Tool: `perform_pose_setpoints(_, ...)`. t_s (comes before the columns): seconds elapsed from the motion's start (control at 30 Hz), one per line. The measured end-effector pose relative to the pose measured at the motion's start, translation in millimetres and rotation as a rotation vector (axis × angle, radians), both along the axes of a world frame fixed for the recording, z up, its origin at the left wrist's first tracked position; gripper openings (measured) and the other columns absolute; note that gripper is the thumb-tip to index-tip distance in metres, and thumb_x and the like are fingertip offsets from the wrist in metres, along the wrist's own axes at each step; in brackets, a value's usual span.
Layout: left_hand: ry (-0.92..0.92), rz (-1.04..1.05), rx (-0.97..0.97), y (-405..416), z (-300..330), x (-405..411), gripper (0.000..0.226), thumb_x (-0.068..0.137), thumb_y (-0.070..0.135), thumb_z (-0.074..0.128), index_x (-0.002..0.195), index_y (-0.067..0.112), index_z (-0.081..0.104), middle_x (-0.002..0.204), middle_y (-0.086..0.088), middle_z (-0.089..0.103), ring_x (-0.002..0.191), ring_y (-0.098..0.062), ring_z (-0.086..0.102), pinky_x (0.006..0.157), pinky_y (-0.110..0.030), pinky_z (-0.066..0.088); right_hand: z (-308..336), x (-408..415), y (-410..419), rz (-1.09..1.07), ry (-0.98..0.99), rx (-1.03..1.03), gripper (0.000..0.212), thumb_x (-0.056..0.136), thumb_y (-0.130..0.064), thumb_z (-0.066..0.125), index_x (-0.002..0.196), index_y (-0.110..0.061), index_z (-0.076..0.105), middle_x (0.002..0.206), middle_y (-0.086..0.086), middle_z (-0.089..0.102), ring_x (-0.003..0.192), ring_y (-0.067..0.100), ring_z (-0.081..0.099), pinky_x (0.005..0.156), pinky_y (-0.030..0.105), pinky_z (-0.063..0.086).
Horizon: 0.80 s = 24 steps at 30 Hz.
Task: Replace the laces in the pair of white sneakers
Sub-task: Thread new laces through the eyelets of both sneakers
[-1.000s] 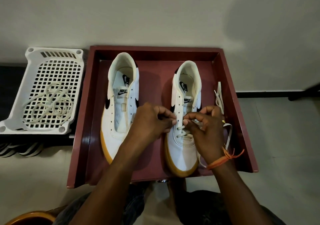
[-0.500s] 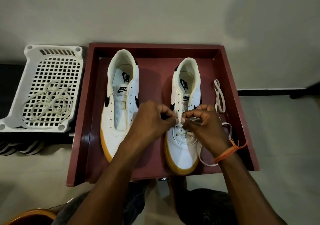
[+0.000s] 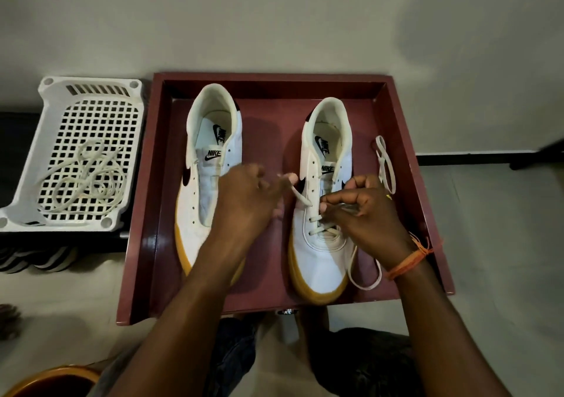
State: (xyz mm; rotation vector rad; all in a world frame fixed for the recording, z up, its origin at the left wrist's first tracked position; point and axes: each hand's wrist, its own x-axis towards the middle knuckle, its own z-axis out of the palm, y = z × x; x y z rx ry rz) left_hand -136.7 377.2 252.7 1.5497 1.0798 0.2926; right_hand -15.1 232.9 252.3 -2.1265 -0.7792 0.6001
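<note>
Two white sneakers with yellow soles stand toes toward me in a dark red tray (image 3: 406, 140). The left sneaker (image 3: 195, 189) has bare eyelets and no lace. The right sneaker (image 3: 320, 262) has a white lace (image 3: 300, 196) threaded through its lowest eyelets. My left hand (image 3: 247, 201) pinches one lace end, drawn out to the left of the shoe. My right hand (image 3: 369, 213) pinches the other part of the lace over the eyelets. Slack lace loops past the toe at the shoe's right side (image 3: 366, 283).
A white plastic basket (image 3: 91, 91) left of the tray holds a pile of cream laces (image 3: 85, 180). Another white lace (image 3: 385, 164) lies in the tray by its right wall. An orange bowl rim (image 3: 48, 380) shows at the bottom left. A pale wall rises behind the tray.
My left hand has pulled the lace end out of the eyelet and away to the left. My right hand stays pinched at the eyelets.
</note>
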Motion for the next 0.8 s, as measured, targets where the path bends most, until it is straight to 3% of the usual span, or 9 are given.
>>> perform_pose_setpoints(0.03,0.047,-0.029,-0.079,-3.9,-0.5,0.5,0.051,0.084,0.041,0.075,0.096,-0.008,0.064,0.068,-0.018,0.070,0.056,-0.027,0.071,0.062,-0.054,0.060,-0.2,0.0,0.1,-0.003,0.004,0.002,0.031,0.079,-0.020,0.079,0.074,-0.048,0.066,0.097,-0.010,0.044,0.099,0.006,0.050,0.085,0.019,0.044)
perform_pose_setpoints(0.1,0.107,-0.091,-0.191,-12.4,0.4,1.0,0.053,0.084,0.045,0.074,0.086,-0.008,0.067,0.066,-0.017,0.071,0.055,-0.027,0.071,0.058,-0.047,0.062,-1.0,-0.3,0.7,0.000,-0.018,-0.003,0.035,0.080,-0.018,0.077,0.075,-0.050,0.064,0.095,-0.010,0.044,0.098,0.006,0.050,0.086,0.020,0.044)
perform_pose_setpoints(0.2,0.040,-0.126,-0.075,-21.2,3.1,4.0,0.034,0.081,0.039,0.078,0.083,0.005,0.072,0.068,-0.010,0.073,0.059,-0.022,0.072,0.058,-0.036,0.062,-1.5,-1.0,0.8,0.023,-0.035,0.008,0.031,0.083,-0.014,0.074,0.081,-0.044,0.068,0.094,-0.008,0.044,0.093,0.001,0.052,0.080,0.018,0.044)
perform_pose_setpoints(0.27,-0.030,-0.139,-0.088,-21.1,3.7,5.6,0.028,0.078,0.033,0.082,0.085,0.007,0.071,0.068,-0.010,0.072,0.062,-0.023,0.072,0.060,-0.038,0.062,-1.4,-1.5,0.8,0.029,-0.018,0.013,0.019,0.086,-0.014,0.072,0.090,-0.032,0.073,0.092,-0.008,0.042,0.087,-0.009,0.049,0.072,0.004,0.039)
perform_pose_setpoints(0.4,-0.051,-0.172,-0.154,-21.4,-5.8,7.7,0.022,0.078,0.021,0.082,0.083,0.004,0.069,0.067,-0.010,0.070,0.063,-0.024,0.070,0.065,-0.044,0.062,-7.4,-0.9,1.1,0.009,-0.037,0.000,0.013,0.085,-0.014,0.072,0.092,-0.024,0.077,0.091,-0.010,0.042,0.088,-0.008,0.047,0.074,0.002,0.036)
perform_pose_setpoints(0.5,-0.128,-0.068,-0.112,-20.0,-3.3,9.5,0.016,0.085,0.017,0.076,0.080,0.005,0.067,0.068,-0.010,0.071,0.058,-0.018,0.068,0.049,-0.026,0.054,-8.7,-1.5,2.0,-0.007,-0.020,0.013,0.014,0.084,-0.012,0.072,0.091,-0.023,0.077,0.090,-0.009,0.042,0.084,-0.012,0.046,0.074,0.001,0.036)
perform_pose_setpoints(0.57,-0.214,0.065,-0.048,-13.4,2.1,8.7,0.014,0.088,0.017,0.072,0.080,0.007,0.066,0.066,-0.009,0.070,0.053,-0.015,0.067,0.045,-0.022,0.050,-9.3,-1.8,2.3,-0.004,-0.016,0.011,0.014,0.084,-0.013,0.073,0.090,-0.025,0.078,0.090,-0.010,0.042,0.084,-0.010,0.047,0.077,0.005,0.038)
perform_pose_setpoints(0.7,-0.298,0.210,0.041,1.3,2.8,4.9,0.018,0.091,0.018,0.069,0.079,0.006,0.064,0.063,-0.009,0.068,0.053,-0.020,0.066,0.049,-0.026,0.054,-6.6,-1.1,2.1,0.007,0.034,0.014,0.013,0.084,-0.009,0.072,0.090,-0.020,0.078,0.095,-0.004,0.044,0.084,-0.010,0.049,0.076,0.009,0.044)
perform_pose_setpoints(0.8,-0.098,0.073,-0.074,-0.5,1.2,4.2,0.042,0.086,0.037,0.073,0.079,-0.003,0.062,0.061,-0.010,0.068,0.053,-0.024,0.068,0.057,-0.043,0.061,1.0,0.0,0.0,0.007,0.119,0.081,0.019,0.089,0.001,0.064,0.103,-0.007,0.074,0.101,0.006,0.044,0.074,-0.017,0.054,0.065,0.003,0.045)
